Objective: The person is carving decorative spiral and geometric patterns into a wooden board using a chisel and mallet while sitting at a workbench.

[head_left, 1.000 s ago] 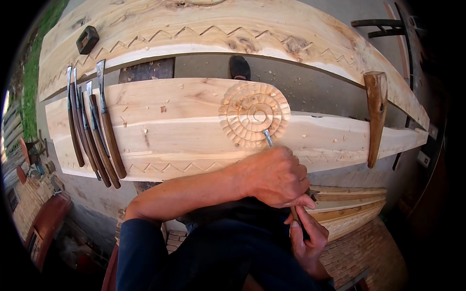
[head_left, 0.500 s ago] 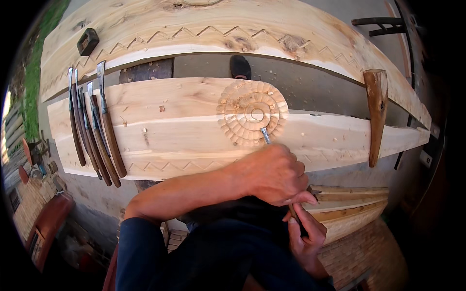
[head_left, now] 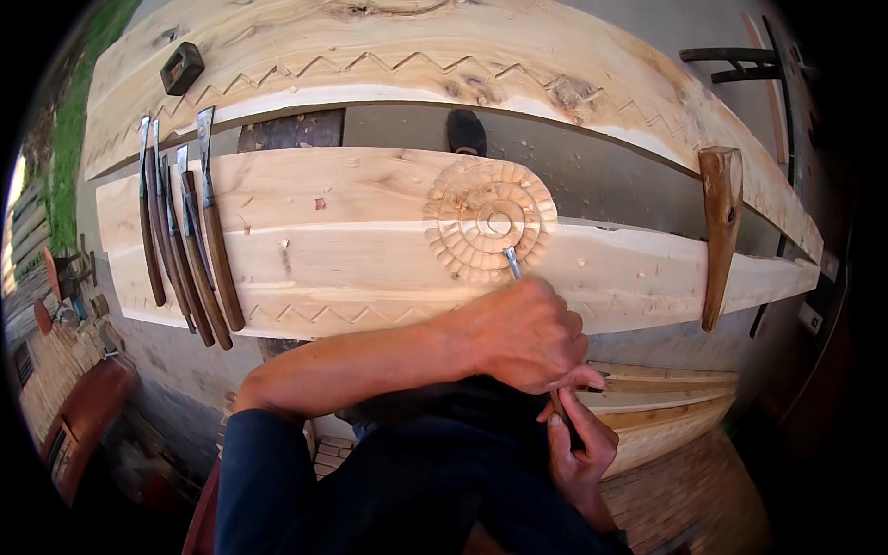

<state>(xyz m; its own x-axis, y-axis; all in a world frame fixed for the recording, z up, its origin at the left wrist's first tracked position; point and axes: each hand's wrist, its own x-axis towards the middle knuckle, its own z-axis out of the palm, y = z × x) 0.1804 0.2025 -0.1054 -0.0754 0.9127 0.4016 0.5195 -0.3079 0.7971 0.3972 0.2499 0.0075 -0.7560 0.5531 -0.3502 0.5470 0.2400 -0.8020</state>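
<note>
Two hands [head_left: 529,335] [head_left: 585,450], roomy board [head_left: 370,259], chisel [head_left: 513,265] apparently touching

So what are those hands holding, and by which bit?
A chisel. The left fingers wrap around its middle; the right fingers pinch its wooden handle, farther from the blade.

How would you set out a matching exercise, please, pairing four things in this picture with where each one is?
Things
1. Wooden mallet
2. Dark block
3. Held chisel
4. Row of chisels

Places
A. Side by side at the left of the near board
B. Blade at the carved rosette
C. Near the tapering right end of the near board
D. On the far board, toward its left end

Pairs: 1-C, 2-D, 3-B, 4-A
</note>
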